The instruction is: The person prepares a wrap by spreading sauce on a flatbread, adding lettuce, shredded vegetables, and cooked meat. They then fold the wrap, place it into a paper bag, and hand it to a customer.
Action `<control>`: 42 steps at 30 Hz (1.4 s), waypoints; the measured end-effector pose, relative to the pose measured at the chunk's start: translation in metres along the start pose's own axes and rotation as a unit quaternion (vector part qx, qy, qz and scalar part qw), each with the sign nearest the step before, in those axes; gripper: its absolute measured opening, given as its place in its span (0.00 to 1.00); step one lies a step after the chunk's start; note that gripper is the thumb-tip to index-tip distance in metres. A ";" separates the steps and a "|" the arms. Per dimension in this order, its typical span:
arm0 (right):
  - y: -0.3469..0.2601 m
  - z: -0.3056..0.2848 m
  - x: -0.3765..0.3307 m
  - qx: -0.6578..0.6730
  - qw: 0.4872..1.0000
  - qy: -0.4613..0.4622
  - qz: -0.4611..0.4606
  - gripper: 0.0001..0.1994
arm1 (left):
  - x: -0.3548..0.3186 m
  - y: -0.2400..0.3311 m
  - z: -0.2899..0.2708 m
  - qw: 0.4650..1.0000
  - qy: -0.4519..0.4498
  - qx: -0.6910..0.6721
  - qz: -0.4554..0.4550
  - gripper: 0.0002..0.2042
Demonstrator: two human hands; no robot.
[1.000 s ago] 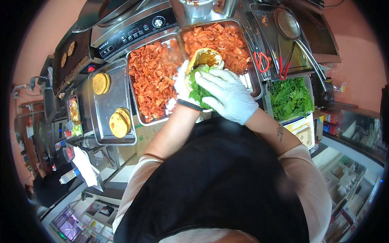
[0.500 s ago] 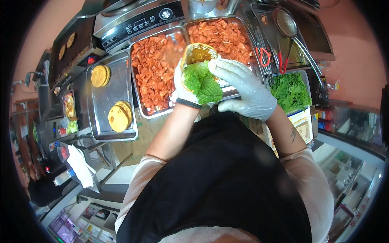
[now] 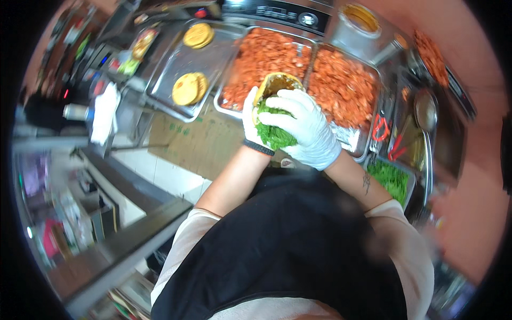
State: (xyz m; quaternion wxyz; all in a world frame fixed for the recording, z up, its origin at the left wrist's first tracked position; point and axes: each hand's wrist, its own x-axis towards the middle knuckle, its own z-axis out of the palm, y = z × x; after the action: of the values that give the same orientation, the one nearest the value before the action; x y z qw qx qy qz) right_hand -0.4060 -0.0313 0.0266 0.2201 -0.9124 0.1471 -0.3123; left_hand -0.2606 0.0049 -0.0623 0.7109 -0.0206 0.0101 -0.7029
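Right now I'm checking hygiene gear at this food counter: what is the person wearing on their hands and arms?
Both the left hand and right hand wear white disposable gloves. A dark band circles the left wrist. The forearms are bare, with a small dark tattoo on the right one. Short pale sleeves show beside a black apron.

The right hand point(image 3: 304, 130) lies over the green leaves point(image 3: 274, 133), so most of the leaves are hidden. The left hand point(image 3: 252, 120) is mostly behind the bread pocket point(image 3: 274, 85); only its edge and wrist show.

At 3 o'clock, the tray of greens point(image 3: 392, 178) is partly covered by the right arm.

At 12 o'clock, the black cooker point(image 3: 282, 10) is cut off by the picture's top edge.

At 9 o'clock, the small things on the shelves point(image 3: 58, 224) are too blurry to tell.

At 6 o'clock, the black apron point(image 3: 288, 250) hides whatever is below the person.
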 end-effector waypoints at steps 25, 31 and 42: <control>-0.447 0.282 -0.023 0.284 0.778 -0.314 -0.465 0.32 | -0.577 0.083 0.061 0.783 0.027 0.031 0.621 0.26; -0.612 0.349 -0.064 0.303 0.651 -0.392 -0.575 0.40 | -0.751 0.071 0.048 0.698 -0.101 0.015 0.708 0.30; -0.890 0.458 -0.147 0.411 0.472 -0.469 -0.623 0.44 | -1.052 -0.029 0.005 0.201 0.093 0.035 0.974 0.23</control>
State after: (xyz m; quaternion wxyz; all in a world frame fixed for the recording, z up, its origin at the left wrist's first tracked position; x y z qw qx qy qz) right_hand -0.1103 0.9359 0.0675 0.3535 -0.5783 -0.7305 0.0834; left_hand -0.3013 1.0567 -0.0716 0.8278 0.0964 0.0638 0.5491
